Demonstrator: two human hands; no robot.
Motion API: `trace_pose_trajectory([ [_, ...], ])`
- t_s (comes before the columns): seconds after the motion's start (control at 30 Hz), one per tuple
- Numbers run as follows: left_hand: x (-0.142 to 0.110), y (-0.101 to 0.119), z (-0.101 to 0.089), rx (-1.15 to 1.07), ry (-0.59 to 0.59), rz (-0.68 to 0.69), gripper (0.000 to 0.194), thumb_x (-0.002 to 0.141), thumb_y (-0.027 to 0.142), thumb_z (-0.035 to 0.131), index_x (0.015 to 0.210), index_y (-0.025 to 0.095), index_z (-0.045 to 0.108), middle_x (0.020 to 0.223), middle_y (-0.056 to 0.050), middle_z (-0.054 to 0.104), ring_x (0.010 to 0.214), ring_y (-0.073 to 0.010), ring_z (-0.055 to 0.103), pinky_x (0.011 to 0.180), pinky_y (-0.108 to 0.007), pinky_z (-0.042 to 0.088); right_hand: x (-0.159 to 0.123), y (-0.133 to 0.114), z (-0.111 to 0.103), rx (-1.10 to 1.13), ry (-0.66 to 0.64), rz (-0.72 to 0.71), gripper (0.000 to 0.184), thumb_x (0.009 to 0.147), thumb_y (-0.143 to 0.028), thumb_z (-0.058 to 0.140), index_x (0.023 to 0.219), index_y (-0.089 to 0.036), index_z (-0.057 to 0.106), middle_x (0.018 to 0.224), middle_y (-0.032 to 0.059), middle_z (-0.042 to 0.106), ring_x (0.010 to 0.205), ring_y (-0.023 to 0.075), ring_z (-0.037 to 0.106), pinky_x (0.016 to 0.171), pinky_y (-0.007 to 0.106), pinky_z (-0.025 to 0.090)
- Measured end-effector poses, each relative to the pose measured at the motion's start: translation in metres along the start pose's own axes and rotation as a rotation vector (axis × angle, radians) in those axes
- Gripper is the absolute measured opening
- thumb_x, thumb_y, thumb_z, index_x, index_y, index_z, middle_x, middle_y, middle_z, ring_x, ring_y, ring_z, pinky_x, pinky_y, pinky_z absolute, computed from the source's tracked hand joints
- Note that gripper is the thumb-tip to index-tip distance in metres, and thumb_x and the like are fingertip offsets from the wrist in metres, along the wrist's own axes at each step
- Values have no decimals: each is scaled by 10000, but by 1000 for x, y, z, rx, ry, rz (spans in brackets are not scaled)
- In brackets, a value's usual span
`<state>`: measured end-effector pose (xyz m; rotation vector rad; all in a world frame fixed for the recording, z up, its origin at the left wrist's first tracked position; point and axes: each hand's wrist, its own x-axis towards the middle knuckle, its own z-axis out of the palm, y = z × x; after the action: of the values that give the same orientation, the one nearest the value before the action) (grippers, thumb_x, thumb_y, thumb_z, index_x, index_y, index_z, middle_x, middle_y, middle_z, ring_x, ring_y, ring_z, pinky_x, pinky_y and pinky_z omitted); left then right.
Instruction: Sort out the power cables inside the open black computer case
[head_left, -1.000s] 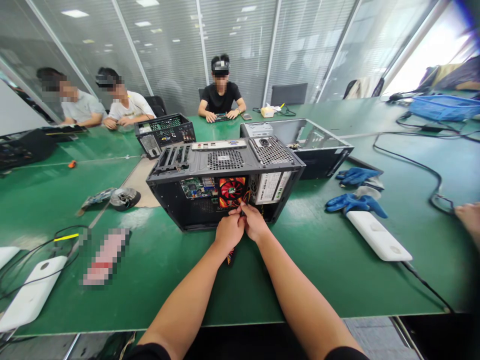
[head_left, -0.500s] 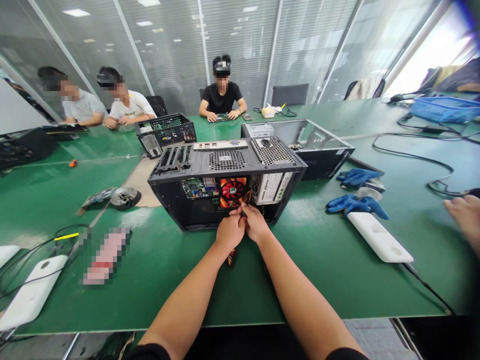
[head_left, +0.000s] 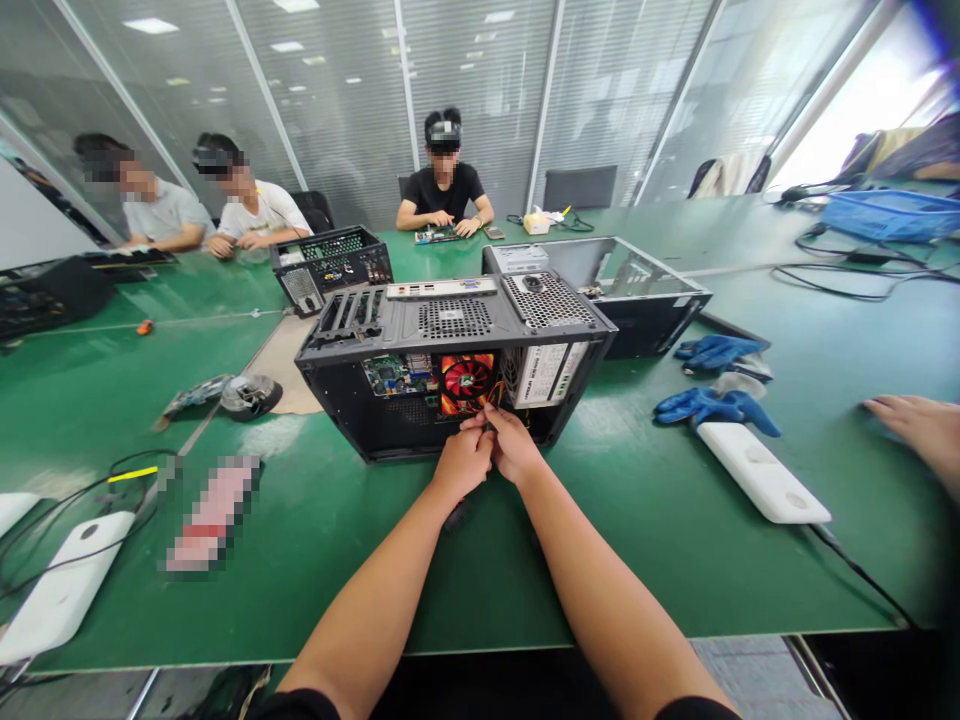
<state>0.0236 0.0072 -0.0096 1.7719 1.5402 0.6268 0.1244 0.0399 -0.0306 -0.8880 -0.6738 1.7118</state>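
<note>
A black computer case (head_left: 450, 340) lies on its side on the green table (head_left: 585, 520), its open side facing me. Inside I see a green motherboard (head_left: 390, 373), a red-and-black fan card (head_left: 466, 378) and a grey power supply (head_left: 541, 370). My left hand (head_left: 463, 463) and my right hand (head_left: 510, 440) are pressed together at the case's lower opening, just under the red fan. Both have fingers curled in a pinch around something small and dark that I cannot make out. A dark object (head_left: 454, 516) lies on the table under my left wrist.
Blue gloves (head_left: 712, 405) and a white box (head_left: 763, 470) lie right of the case. A second open case (head_left: 622, 290) stands behind, a black cage (head_left: 330, 262) at back left. Another person's hand (head_left: 919, 425) rests at the right edge. Three people sit across the table. White devices and cables lie left.
My hands stay at the case opening, hardly moved. The other person's hand at the right has come further onto the table, and the black cable that lay there is gone from that spot.
</note>
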Motion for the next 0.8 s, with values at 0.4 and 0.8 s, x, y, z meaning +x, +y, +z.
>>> trace_pose_trajectory([
  [0.4,8,-8,6,-255,-69,-36,359,938,359,338,800,152,597,439,49,505,389,-94,526,487,-213,462,-4,-4,0,65,-17,8,289,734,-441,726,673,-213,558,703,52,704,637,210,676,436,284,512],
  [0.8,9,-7,11,-474,-105,-90,262,930,311,407,794,144,556,547,15,573,392,-92,542,386,-192,410,-11,-8,1,-32,-49,89,219,905,-427,499,853,-217,465,793,22,733,217,120,441,184,286,376],
])
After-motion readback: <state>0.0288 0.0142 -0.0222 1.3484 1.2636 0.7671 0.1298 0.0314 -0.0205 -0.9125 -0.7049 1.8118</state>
